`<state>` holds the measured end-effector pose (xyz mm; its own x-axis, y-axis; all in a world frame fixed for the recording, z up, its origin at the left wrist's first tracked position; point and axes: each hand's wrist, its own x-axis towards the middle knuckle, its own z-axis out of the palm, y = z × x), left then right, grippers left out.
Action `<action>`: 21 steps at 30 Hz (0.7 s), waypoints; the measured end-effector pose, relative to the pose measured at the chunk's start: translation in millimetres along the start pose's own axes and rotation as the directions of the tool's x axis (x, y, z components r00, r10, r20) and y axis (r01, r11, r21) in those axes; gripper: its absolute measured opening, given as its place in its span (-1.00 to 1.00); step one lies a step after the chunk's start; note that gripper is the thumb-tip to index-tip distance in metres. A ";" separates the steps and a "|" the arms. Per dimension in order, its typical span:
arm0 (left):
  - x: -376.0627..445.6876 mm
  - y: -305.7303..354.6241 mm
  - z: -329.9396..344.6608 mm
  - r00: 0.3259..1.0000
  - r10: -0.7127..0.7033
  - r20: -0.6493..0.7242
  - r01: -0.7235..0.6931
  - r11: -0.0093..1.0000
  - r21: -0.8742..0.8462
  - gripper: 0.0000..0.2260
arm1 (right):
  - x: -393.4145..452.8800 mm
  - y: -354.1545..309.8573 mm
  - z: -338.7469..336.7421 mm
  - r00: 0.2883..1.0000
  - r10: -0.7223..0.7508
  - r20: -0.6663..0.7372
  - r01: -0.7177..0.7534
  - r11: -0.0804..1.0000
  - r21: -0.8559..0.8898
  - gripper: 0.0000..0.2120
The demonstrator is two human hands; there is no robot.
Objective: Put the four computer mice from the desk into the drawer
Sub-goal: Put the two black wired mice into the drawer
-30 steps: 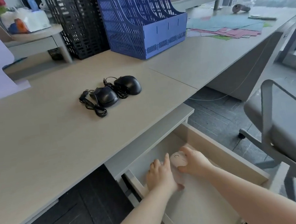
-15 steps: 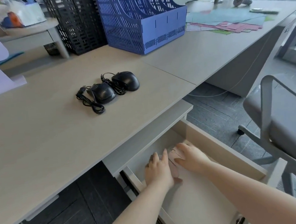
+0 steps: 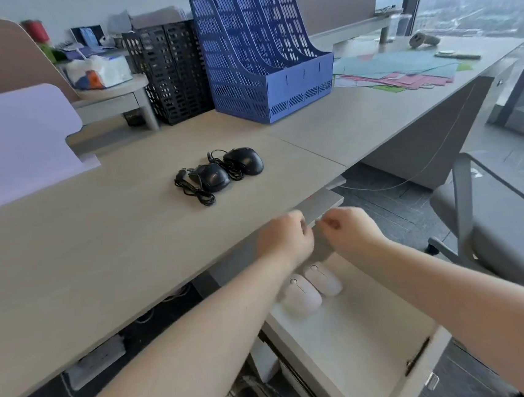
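Observation:
Two pale pink mice lie side by side in the open drawer (image 3: pixel 358 346), the left pink mouse (image 3: pixel 300 297) partly under my forearm and the right pink mouse (image 3: pixel 323 280) beside it. Two black wired mice rest on the desk (image 3: pixel 99 252) with coiled cables: the left black mouse (image 3: pixel 212 177) and the right black mouse (image 3: pixel 246 160). My left hand (image 3: pixel 285 239) and my right hand (image 3: pixel 348 230) hover above the drawer at the desk's front edge. Both have loosely curled fingers and hold nothing.
A blue file rack (image 3: pixel 259 54) and a black mesh rack (image 3: pixel 171 69) stand at the back of the desk. Coloured papers (image 3: pixel 402 69) lie at the far right. A grey office chair (image 3: pixel 500 223) stands right of the drawer.
Both hands have let go of the pink mice and risen out of the drawer to the desk's edge. The view has tilted upward. The black mice have not moved.

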<state>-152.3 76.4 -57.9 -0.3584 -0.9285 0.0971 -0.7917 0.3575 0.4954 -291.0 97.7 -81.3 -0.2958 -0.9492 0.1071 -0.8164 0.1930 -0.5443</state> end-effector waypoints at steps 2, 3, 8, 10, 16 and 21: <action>6.4 4.7 -20.9 0.992 0.025 -0.125 -0.030 0.999 -0.044 -0.80 | 4.6 -14.1 -9.3 0.997 -0.042 -0.071 0.044 0.998 0.034 -0.72; 10.7 4.8 -31.0 0.982 0.030 -0.189 -0.042 0.997 -0.060 -0.79 | 8.9 -21.6 -13.2 0.993 -0.067 -0.095 0.072 0.996 0.049 -0.73; 37.6 -30.8 -66.9 0.961 -0.067 -0.269 0.078 0.997 0.030 -0.57 | 42.2 -55.9 -13.4 0.988 -0.144 -0.061 0.148 0.986 0.077 -0.76; 48.8 -54.7 -76.7 0.969 -0.156 -0.192 0.184 0.973 0.139 -0.41 | 60.4 -66.8 -5.5 0.987 -0.159 -0.013 0.159 0.987 0.039 -0.62; 84.3 -119.3 -98.8 0.952 -0.304 -0.024 0.300 0.917 0.262 -0.05 | 119.4 -100.5 23.1 0.992 -0.117 0.042 0.113 0.991 0.076 -0.38; 113.6 -136.8 -100.5 0.978 -0.208 0.010 0.195 0.935 0.298 -0.02 | 154.2 -124.0 43.0 0.990 -0.111 0.092 0.101 0.989 0.108 -0.29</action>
<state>-35.0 -88.1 -27.9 -0.1913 -0.9814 -0.0167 -0.9571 0.1827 0.2250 -214.1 -83.2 -33.1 -0.1566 -0.9835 0.0903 -0.7837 0.0681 -0.6174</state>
